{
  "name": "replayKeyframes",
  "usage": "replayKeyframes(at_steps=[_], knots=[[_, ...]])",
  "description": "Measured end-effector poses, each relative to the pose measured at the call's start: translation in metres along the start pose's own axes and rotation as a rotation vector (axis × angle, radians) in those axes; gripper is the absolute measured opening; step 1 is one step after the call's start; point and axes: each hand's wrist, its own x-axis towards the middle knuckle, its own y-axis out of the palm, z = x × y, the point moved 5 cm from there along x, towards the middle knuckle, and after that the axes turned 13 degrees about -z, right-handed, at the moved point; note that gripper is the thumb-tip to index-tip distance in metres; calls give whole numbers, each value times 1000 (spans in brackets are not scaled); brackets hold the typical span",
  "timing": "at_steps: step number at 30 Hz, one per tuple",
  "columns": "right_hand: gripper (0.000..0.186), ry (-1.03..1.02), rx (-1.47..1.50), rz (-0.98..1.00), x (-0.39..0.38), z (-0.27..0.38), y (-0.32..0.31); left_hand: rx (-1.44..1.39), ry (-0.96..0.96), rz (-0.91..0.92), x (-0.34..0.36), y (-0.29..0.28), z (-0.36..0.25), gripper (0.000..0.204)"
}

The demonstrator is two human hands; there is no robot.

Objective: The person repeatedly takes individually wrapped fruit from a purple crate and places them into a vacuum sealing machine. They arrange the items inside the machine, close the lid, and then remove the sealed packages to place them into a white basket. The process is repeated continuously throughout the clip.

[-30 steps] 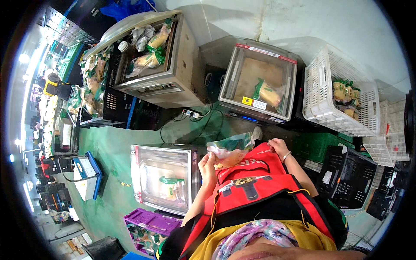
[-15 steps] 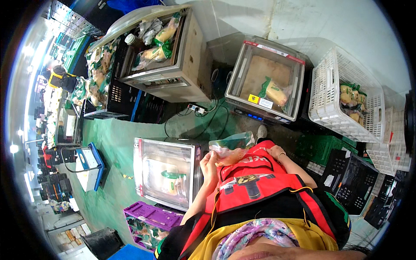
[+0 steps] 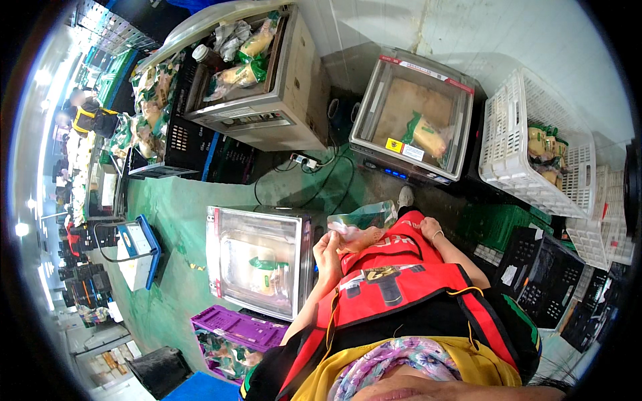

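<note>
At the far end of the apron (image 3: pixel 381 267), the left hand (image 3: pixel 327 256) pinches a bag (image 3: pixel 364 224), right of a lidded machine (image 3: pixel 227 257); opposite is the right hand (image 3: pixel 431 228), its grip unclear.

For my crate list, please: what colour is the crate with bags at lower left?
The crate is purple, seen best in the head view.

Lamps (image 3: pixel 22 229) glare at far left, while fisheye distortion bends the edges.
</note>
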Motion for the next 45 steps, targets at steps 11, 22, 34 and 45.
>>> replayKeyframes(at_steps=[11, 22, 34, 45], knots=[[22, -56, 94, -102, -9, 6, -8, 15, -24, -18, 2, -7, 5, 26], [16, 18, 48, 103, -13, 23, -18, -8, -72, -47, 3, -9, 9, 23], [26, -117, -188, 180, -6, 28, -9, -3, -4, -3, 8, -11, 9, 22], [31, -32, -181, 237, -10, 51, -26, -59, -27, -28, 5, -14, 12, 22]])
